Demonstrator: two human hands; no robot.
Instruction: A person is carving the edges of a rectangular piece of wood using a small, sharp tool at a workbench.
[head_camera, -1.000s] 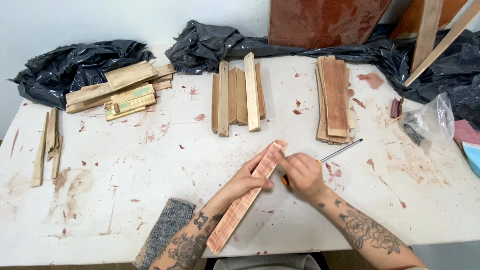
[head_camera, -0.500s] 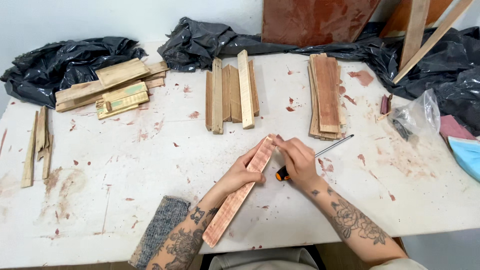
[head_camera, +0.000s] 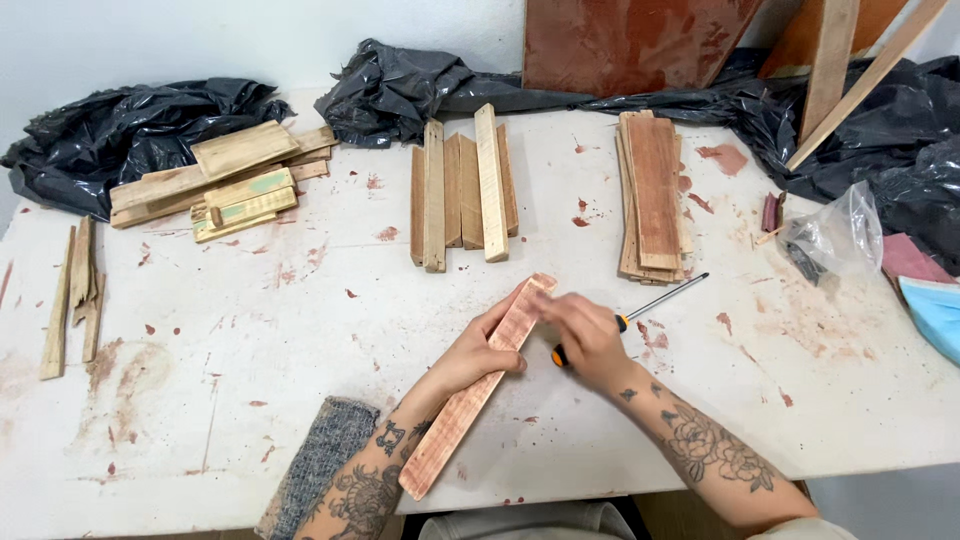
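Left hand: my left hand (head_camera: 478, 352) is curled round the reddish wood strip (head_camera: 478, 385), fingers wrapped over its upper half and thumb against its near edge, holding it on the white table (head_camera: 250, 330).
Right hand: my right hand (head_camera: 588, 335) is closed round the orange and black handle of the screwdriver (head_camera: 633, 315), with its fingertips touching the strip's far end.
Change since half a second ago: both hands keep the same grip; the right fingertips have come up to the strip's far end, and the strip lies at nearly the same slant as before.
Strip, long axis: it runs diagonally, far end pointing up and to the right toward the flat board stack (head_camera: 652, 195), near end pointing down and left, overhanging the table's front edge beside my left forearm.
Strip, place: middle front of the table, broad reddish face up.
Screwdriver, direction: its metal shaft points away from the strip, up and right, tip lying just short of the flat board stack.
Left of the strip: a grey cloth (head_camera: 318, 465) under my left forearm, near the front edge.
Beyond the strip: a row of pale wood slats (head_camera: 462, 190) laid side by side, long axes pointing away from me.
Far left of the strip: a loose pile of offcuts (head_camera: 215, 180) and thin splinters (head_camera: 72, 295) at the table's left edge.
Far right of the strip: a clear plastic bag (head_camera: 835, 235); black plastic sheeting (head_camera: 420, 85) lies along the back.
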